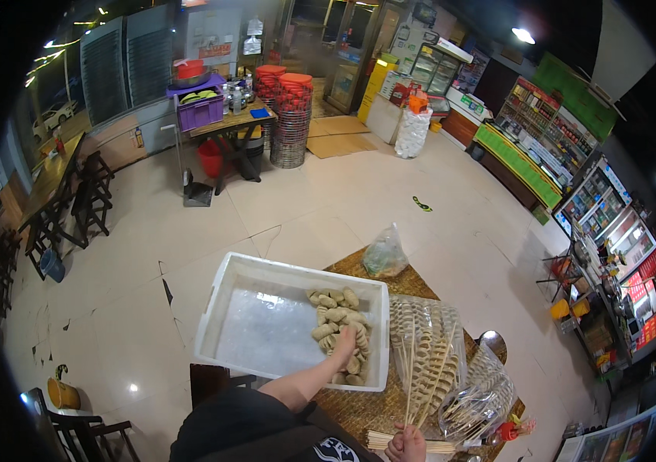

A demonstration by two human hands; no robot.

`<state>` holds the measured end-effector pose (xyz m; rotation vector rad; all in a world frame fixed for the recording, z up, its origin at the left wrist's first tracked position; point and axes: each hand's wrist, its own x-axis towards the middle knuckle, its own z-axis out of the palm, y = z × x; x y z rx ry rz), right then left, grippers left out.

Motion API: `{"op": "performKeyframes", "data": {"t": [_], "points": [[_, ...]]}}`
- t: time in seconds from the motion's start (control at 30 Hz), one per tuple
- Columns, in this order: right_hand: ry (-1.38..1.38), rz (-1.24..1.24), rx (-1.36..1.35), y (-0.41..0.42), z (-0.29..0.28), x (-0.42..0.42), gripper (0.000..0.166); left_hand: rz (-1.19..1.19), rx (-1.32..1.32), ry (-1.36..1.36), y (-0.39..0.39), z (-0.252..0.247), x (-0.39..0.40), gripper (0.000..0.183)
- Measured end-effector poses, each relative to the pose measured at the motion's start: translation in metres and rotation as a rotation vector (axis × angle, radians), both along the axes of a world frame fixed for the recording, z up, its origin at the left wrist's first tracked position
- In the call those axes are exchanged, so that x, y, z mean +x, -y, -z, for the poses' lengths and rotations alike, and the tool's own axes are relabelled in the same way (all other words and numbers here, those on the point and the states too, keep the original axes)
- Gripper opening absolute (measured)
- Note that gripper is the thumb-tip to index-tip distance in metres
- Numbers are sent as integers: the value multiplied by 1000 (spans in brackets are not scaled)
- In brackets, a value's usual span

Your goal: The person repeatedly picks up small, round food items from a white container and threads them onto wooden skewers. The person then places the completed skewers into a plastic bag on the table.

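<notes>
A white plastic bin point(293, 375) stands partly on the woven-patterned table point(339, 407). Ridged, spiral-cut beige food pieces point(336, 315) are heaped at its right side. My left hand point(346, 342) reaches into that heap; its fingers are partly hidden, so a grip on a piece is unclear. At the table's near edge, my right hand point(406, 444) is closed around the lower ends of thin bamboo skewers point(410, 398). The skewers extend over a clear plastic bag point(455, 317) of skewered spiral pieces. Beside my right hand lies a bundle of bare bamboo skewers point(380, 440).
A second bag of skewered pieces point(478, 392) lies right, near a round metal object point(492, 343). A knotted plastic bag point(386, 254) sits at the table's far corner. Dark wooden chairs point(94, 430) stand lower left. Stacked wire baskets point(291, 127) stand across the tiled floor point(316, 202).
</notes>
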<state>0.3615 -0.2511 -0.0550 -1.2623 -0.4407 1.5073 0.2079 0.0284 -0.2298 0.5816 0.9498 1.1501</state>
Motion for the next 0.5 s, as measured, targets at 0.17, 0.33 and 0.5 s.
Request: {"op": "performKeyframes", "data": {"t": [0.17,0.33,0.5], "points": [[-32,-60,-56,-9,-8,-6,18,104,135,706,-12,-79,-55,52],[-10,-244,-2,-27,-32,-31,27,45,-52,806,-28,-164,-110,56],[11,-293,63,-25,-42,-48,26,-55,40,704,-11,-225,-125,49]]}}
